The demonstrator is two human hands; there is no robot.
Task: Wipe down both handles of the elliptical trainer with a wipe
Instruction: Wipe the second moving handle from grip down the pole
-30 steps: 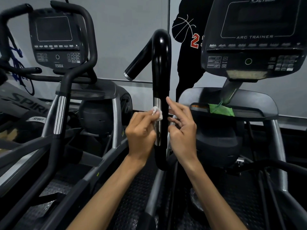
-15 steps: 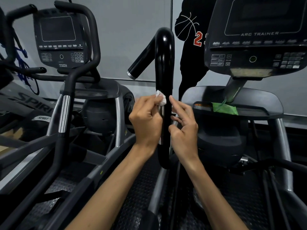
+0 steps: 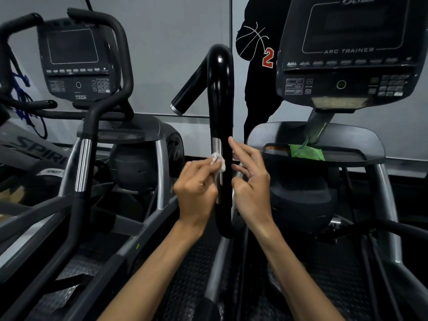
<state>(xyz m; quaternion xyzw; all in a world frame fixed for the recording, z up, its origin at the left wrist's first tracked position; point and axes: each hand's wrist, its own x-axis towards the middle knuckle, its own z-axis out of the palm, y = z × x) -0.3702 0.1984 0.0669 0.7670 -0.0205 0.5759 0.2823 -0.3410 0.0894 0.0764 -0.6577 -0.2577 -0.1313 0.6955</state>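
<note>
A glossy black handle (image 3: 220,89) of the trainer rises upright in the middle, with a silver sensor strip (image 3: 216,147) on its left face. My left hand (image 3: 196,188) is closed on a small white wipe (image 3: 218,162) and presses it against that strip. My right hand (image 3: 251,181) is on the handle's right side, fingers spread and slightly curled, touching or nearly touching the black tube; it holds nothing. The trainer's other handle is not in view.
The trainer's console (image 3: 347,54) and its shelf (image 3: 361,140) with a green packet (image 3: 306,152) are at the right. A second machine with a console (image 3: 74,61) and a black handle (image 3: 81,163) stands at the left. A wall poster figure (image 3: 259,54) is behind.
The wipe in my left hand went up the silver strip, then came back down to about where it was. My right hand stayed beside the handle.
</note>
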